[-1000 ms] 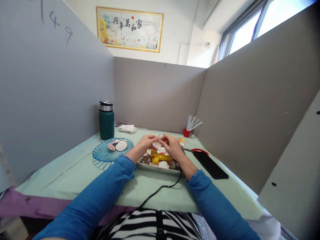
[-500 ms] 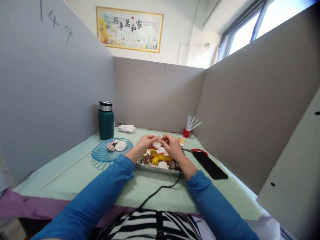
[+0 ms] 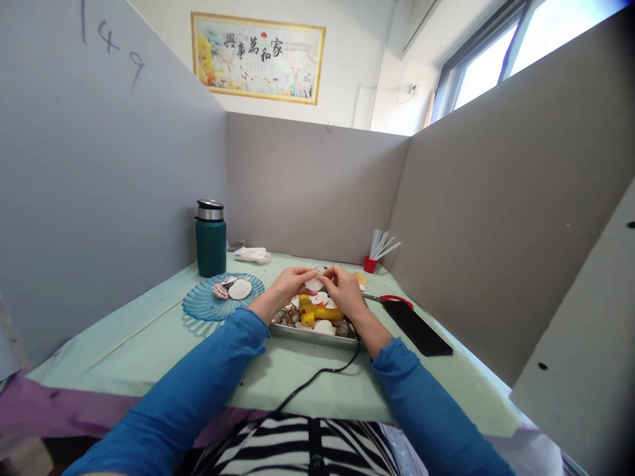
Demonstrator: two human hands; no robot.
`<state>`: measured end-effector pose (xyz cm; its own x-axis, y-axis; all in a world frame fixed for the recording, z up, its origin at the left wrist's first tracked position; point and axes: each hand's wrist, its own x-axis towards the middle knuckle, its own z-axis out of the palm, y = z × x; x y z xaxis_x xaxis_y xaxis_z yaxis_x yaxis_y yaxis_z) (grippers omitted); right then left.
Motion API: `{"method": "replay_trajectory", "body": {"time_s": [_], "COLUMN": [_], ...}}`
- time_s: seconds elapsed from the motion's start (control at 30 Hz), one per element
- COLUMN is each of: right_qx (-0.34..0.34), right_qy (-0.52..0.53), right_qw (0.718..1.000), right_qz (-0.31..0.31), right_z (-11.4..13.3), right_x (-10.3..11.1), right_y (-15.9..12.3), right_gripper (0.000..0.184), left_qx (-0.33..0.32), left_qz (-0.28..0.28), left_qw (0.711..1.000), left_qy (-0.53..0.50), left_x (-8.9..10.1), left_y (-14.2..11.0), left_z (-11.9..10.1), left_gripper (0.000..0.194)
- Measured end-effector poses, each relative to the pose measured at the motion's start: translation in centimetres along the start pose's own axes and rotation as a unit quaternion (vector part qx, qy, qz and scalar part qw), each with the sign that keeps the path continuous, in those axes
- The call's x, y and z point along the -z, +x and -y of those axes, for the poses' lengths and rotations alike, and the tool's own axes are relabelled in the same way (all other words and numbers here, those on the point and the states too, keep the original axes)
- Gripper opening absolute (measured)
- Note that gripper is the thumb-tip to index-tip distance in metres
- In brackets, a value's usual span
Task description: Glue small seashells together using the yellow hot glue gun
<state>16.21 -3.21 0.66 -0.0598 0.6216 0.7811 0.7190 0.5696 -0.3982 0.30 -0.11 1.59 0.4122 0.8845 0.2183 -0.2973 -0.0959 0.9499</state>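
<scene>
White shell (image 3: pixel 313 284) | between both hands (image 3: pixel 317 281), above metal tray (image 3: pixel 315 336) | hands pinching it by fingertips

On the tabletop (image 3: pixel 163 363) we see a teal bottle (image 3: pixel 211 246) with a silver-and-black lid and a flat black slab (image 3: pixel 419 328). Grey partitions (image 3: pixel 317 188), the left one marked "149", stand below a gold-bordered wall picture (image 3: pixel 258 58) and a window (image 3: pixel 481 76).

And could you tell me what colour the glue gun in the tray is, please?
The glue gun is yellow, best seen in the head view.
</scene>
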Motion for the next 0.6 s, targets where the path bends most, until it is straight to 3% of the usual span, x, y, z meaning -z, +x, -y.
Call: {"method": "replay_trajectory", "body": {"time_s": [0.33,0.6], "right_qx": [0.015,0.008], "right_qy": [-0.001,0.018], "right_qw": [1.000,1.000], "right_qz": [0.019,0.019], "right_z": [-0.5,-0.3], "right_x": [-0.2,-0.2], "right_y": [-0.1,-0.2], "right_gripper": [0.022,0.019], "left_qx": [0.010,-0.015], "left_qz": [-0.019,-0.002], "left_qw": [1.000,1.000], "left_qy": [0.015,0.019], "left_x": [0.0,0.5], "left_y": [-0.2,0.4], "left_z": [0.2,0.9], "left_gripper": [0.024,0.033]}}
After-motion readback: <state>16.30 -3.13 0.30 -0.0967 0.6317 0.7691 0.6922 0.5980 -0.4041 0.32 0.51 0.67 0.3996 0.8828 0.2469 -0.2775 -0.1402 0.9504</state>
